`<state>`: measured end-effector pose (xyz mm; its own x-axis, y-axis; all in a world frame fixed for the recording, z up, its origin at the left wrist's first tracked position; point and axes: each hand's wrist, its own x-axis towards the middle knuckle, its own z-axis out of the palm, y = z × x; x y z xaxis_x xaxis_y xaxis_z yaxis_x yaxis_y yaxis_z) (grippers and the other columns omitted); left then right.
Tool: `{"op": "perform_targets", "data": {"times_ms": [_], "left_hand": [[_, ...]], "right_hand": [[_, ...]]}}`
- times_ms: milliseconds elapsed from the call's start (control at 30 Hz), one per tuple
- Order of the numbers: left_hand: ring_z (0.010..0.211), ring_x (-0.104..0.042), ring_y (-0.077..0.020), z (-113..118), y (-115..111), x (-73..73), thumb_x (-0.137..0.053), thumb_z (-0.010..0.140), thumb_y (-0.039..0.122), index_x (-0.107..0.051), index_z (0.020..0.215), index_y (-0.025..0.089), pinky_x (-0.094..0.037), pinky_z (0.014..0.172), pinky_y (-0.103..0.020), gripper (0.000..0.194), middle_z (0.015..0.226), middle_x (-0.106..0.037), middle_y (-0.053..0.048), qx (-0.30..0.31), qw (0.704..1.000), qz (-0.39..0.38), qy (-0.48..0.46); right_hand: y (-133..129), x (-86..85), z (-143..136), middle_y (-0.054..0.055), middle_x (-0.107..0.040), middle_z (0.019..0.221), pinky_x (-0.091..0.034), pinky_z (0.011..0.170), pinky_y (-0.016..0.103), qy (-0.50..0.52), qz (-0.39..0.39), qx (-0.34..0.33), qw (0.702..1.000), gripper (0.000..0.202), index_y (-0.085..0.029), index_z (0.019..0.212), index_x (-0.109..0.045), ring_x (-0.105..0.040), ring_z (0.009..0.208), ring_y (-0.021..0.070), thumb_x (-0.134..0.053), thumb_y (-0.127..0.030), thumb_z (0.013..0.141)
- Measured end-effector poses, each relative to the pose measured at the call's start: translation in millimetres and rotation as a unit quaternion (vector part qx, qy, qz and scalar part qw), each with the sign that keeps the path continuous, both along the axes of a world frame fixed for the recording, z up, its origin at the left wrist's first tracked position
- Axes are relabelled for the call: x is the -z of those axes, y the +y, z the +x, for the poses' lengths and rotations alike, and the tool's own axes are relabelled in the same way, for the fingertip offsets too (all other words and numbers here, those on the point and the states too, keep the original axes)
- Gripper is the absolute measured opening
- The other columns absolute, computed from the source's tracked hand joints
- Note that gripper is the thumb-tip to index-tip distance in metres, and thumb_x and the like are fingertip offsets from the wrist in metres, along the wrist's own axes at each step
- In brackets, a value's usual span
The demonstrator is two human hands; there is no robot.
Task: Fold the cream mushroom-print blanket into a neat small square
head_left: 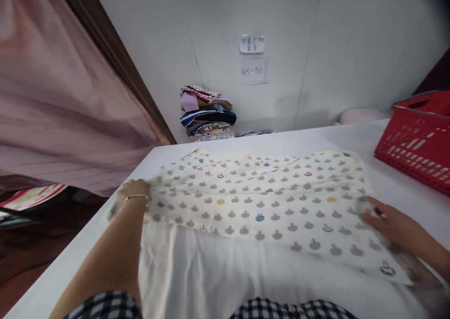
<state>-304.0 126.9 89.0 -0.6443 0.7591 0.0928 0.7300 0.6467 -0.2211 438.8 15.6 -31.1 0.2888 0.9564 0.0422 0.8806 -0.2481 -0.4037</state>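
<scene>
A white cloth [242, 206] printed with grey apple-like shapes and a few coloured ones lies spread across the table, slightly wrinkled. Its near part is plain white and hangs in soft folds towards me. My left hand [135, 192], with a thin bracelet at the wrist, is closed at the left edge of the cloth; its fingertips are hidden. At the right edge, my right hand [390, 223] grips the fabric between thumb and fingers, somewhat smeared by motion.
The white table [70, 258] meets a pale wall. Beyond its far edge stands a stack of folded fabrics [209, 112]. A red basket [418, 140] stands at the right. Pink curtain [70, 98] hangs on the left. Two paper labels [252, 43] are on the wall.
</scene>
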Motion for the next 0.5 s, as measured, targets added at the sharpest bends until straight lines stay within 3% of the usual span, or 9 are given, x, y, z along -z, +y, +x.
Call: {"op": "perform_targets", "data": {"times_ms": [67, 100, 200, 300, 500], "left_hand": [[0.108, -0.051, -0.0335, -0.6, 13.6, -0.3, -0.055, 0.083, 0.026, -0.058, 0.096, 0.013, -0.044, 0.081, -0.042, 0.018, 0.108, -0.061, -0.01, -0.036, 0.999, -0.009, 0.004], [0.109, -0.052, -0.0334, 6.0, 20.1, 2.0, -0.054, 0.083, 0.025, -0.059, 0.099, 0.013, -0.045, 0.082, -0.042, 0.02, 0.112, -0.06, -0.012, -0.012, 1.0, -0.008, -0.009], [0.114, -0.052, -0.0317, 49.8, 37.0, 16.4, -0.051, 0.083, 0.021, -0.06, 0.106, 0.013, -0.044, 0.09, -0.041, 0.026, 0.123, -0.057, -0.016, 0.186, 0.979, 0.025, -0.078], [0.12, -0.05, -0.0276, 119.3, 41.1, 36.3, -0.055, 0.08, 0.022, -0.063, 0.104, 0.018, -0.039, 0.103, -0.038, 0.025, 0.126, -0.058, -0.012, 0.347, 0.919, 0.079, -0.169], [0.118, -0.054, -0.0248, 260.0, -0.9, 68.0, -0.062, 0.076, 0.022, -0.068, 0.098, 0.024, -0.04, 0.104, -0.039, 0.022, 0.126, -0.06, -0.007, 0.518, 0.759, 0.084, -0.385]], "right_hand": [[-1.8, 1.4, -14.0, 0.016, -0.068, 0.106, -0.05, 0.08, 0.047, 0.036, -0.036, 0.008, 0.999, 0.065, -0.042, 0.129, -0.047, -0.066, 0.09, 0.0355, -0.054, -0.065, 0.069], [-1.2, 0.8, -15.7, 0.017, -0.068, 0.103, -0.05, 0.08, 0.047, 0.045, -0.05, 0.021, 0.998, 0.068, -0.04, 0.132, -0.045, -0.066, 0.089, 0.0359, -0.052, -0.067, 0.07], [11.9, -4.4, -0.1, 0.019, -0.069, 0.097, -0.048, 0.078, 0.046, 0.025, -0.06, 0.082, 0.994, 0.073, -0.029, 0.136, -0.044, -0.066, 0.084, 0.0361, -0.049, -0.066, 0.073], [42.2, -11.3, 26.3, 0.021, -0.068, 0.1, -0.046, 0.074, 0.042, 0.014, -0.044, 0.105, 0.993, 0.069, -0.02, 0.132, -0.048, -0.066, 0.082, 0.0341, -0.051, -0.06, 0.075], [123.5, -22.8, 33.5, 0.022, -0.067, 0.093, -0.043, 0.062, 0.035, -0.013, -0.023, 0.088, 0.996, 0.066, -0.006, 0.127, -0.052, -0.063, 0.072, 0.0263, -0.052, -0.052, 0.08]]}}
